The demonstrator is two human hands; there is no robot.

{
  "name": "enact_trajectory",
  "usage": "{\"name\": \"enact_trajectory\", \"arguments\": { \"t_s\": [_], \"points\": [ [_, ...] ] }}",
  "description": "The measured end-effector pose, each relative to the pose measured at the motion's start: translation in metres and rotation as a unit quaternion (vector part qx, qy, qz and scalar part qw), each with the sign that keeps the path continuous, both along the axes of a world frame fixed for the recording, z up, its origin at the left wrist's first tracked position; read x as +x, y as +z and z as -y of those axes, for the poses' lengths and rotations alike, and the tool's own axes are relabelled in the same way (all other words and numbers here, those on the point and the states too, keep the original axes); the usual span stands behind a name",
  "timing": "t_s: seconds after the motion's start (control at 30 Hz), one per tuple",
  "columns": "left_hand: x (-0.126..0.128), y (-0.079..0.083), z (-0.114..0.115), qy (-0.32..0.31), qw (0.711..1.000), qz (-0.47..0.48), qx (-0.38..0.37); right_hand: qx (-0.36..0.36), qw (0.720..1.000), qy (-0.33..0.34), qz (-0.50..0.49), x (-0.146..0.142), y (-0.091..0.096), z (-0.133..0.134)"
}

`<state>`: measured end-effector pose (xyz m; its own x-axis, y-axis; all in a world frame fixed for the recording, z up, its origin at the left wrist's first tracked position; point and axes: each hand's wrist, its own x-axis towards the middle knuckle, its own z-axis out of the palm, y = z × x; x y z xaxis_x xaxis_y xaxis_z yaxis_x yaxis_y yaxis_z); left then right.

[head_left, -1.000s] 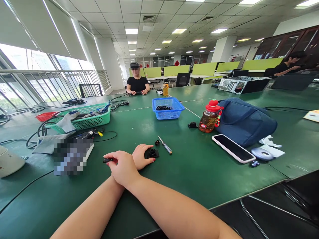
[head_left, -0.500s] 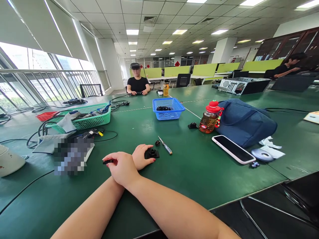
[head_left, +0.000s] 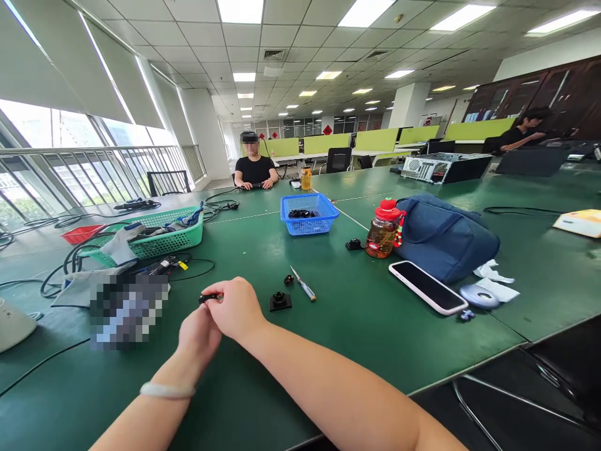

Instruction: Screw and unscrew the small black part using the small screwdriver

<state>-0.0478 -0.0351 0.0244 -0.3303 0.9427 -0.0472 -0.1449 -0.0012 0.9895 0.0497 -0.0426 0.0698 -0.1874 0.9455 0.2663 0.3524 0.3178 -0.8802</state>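
Note:
A small black part (head_left: 210, 298) is pinched between the thumb and fingers of my right hand (head_left: 238, 310). Directly below it, my left hand (head_left: 198, 331) meets the right one, its fingers curled and mostly hidden; whether it also grips the part is unclear. On the green table to the right of my hands lies a black square-based piece (head_left: 280, 300) with a round raised middle. A small round black piece (head_left: 288, 280) sits just behind it. Beside that rests a screwdriver (head_left: 304, 285) with a clear handle, its tip pointing away from me.
A blue basket (head_left: 310, 225) holds dark items. At left are a green basket (head_left: 181, 235) with gloves, a red tray (head_left: 82, 234) and cables. Rightward stand a red-lidded bottle (head_left: 382, 233), a navy bag (head_left: 451, 241) and a phone (head_left: 427, 288). A person (head_left: 255, 169) sits opposite.
My left hand has let go of the square-based black piece and come back to the left, up against my right hand. My forearms no longer cross. The right hand still holds the small part.

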Motion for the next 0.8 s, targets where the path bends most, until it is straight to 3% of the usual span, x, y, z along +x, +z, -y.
{"name": "enact_trajectory", "arguments": {
  "t_s": [0.1,0.17,0.23,0.37,0.53,0.6,0.7,0.77,0.8],
  "points": [
    [-0.002,0.017,0.027,0.024,0.982,0.181,-0.045,0.024,0.998,0.009,0.055,0.004,-0.011,0.005],
    [0.002,0.027,0.041,0.062,0.965,0.246,-0.065,0.056,0.992,0.030,0.110,0.003,-0.019,0.010],
    [0.006,0.034,0.051,0.083,0.965,0.241,-0.067,0.083,0.987,0.042,0.134,0.002,-0.024,0.014],
    [0.006,0.037,0.060,0.049,0.979,0.170,-0.098,0.121,0.975,0.066,0.174,0.009,-0.023,0.017],
    [-0.011,0.027,0.067,0.037,0.985,0.118,-0.117,0.176,0.947,0.182,0.197,0.035,-0.022,0.014],
    [-0.028,0.024,0.068,0.031,0.990,0.078,-0.117,0.176,0.947,0.199,0.180,0.055,-0.020,0.008],
    [-0.072,0.017,0.063,0.034,0.988,-0.082,-0.128,0.150,0.966,0.148,0.147,0.096,-0.013,-0.010],
    [-0.111,0.008,0.056,0.067,0.953,-0.269,-0.126,0.109,0.983,0.078,0.129,0.127,-0.012,-0.025],
    [-0.132,0.002,0.053,0.082,0.915,-0.372,-0.130,0.086,0.989,0.035,0.118,0.141,-0.013,-0.033]
  ]
}}
